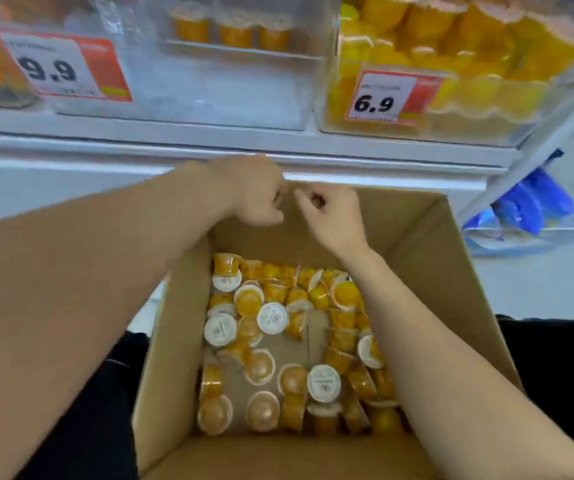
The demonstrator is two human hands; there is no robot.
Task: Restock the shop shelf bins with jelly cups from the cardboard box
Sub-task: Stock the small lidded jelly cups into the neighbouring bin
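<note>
- A red-and-white price tag (62,67) reading 9.9 hangs on the far left; its small print is too blurred to read.
- The clear plastic middle bin (209,64) holds three jelly cups at its back, hazy through the wall.
- The left hand (250,192) hovers over the far edge of the cardboard box (427,244), fingers curled in; whether they pinch anything I cannot tell.
- The right hand (330,213) sits just beside it, fingers curled likewise, its hold equally unclear.
- Jelly cups (271,318) lie jumbled on the box floor: small round tubs of orange jelly, some showing white foil lids.
- The right bin (451,129), tagged 6.9, is packed with yellow cups and cut off at the top.
</note>
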